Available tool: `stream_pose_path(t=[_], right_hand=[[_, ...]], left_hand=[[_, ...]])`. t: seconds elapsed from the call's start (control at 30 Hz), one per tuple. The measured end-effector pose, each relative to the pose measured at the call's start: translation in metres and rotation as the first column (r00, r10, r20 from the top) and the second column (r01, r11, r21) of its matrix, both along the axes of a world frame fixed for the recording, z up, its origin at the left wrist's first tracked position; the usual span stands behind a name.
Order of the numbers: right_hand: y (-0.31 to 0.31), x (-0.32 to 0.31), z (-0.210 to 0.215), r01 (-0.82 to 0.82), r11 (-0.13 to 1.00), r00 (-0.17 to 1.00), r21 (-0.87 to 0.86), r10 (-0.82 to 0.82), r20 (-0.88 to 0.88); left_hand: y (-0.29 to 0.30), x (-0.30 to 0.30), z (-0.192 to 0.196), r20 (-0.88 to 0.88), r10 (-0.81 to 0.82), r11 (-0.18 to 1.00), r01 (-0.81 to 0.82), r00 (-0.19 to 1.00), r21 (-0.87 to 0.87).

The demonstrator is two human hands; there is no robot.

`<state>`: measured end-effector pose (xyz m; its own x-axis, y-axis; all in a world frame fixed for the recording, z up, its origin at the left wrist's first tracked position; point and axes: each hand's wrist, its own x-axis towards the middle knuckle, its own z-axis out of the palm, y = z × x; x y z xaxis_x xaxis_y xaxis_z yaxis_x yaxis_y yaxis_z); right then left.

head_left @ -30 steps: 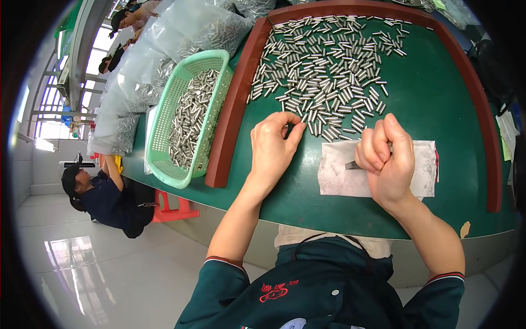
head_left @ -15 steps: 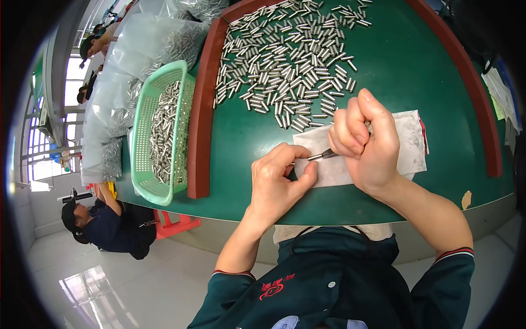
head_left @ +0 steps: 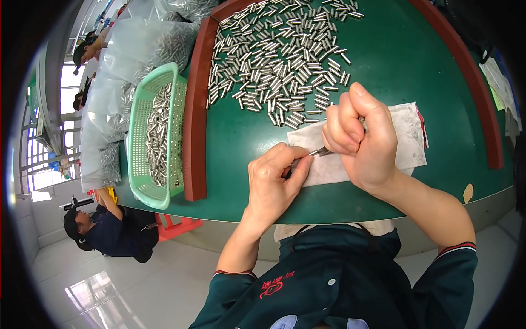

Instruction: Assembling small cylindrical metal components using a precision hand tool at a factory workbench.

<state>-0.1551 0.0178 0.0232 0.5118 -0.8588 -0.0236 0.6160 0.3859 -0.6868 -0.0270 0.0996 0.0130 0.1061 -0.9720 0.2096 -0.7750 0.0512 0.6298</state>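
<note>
The left hand (head_left: 271, 183) and the right hand (head_left: 359, 137) meet over a white cloth (head_left: 408, 137) that lies on the green tabletop (head_left: 416, 71). The right hand is closed tightly around a thin metal tool (head_left: 320, 152), and only its grey pointed tip shows. The left hand pinches a small metal pin (head_left: 298, 162) between thumb and forefinger; the pin is mostly hidden, so its shape is not clear. The tool tip touches the left fingertips. Behind the cloth, many short silver cylinders (head_left: 279, 60) lie scattered, shiny and all alike. A brown raised rim (head_left: 193, 109) borders the tabletop. Beside it stands a light green basket (head_left: 141, 131) that holds more cylinders.
</note>
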Motion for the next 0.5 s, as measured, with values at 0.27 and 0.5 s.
stream_pose_path(t=[0.27, 0.5], right_hand=[[-0.0007, 0.0005, -0.0004, -0.013, 1.0, 1.0, -0.021, 0.013, 0.0], [0.0001, 0.0015, -0.0002, -0.016, 1.0, 1.0, -0.008, 0.016, -0.018]], left_hand=[[0.0007, 0.001, -0.0008, -0.016, -0.002, 1.0, 0.002, 1.0, 0.01], [0.0008, 0.0009, -0.0013, -0.025, 0.001, 1.0, 0.0, 1.0, 0.024]])
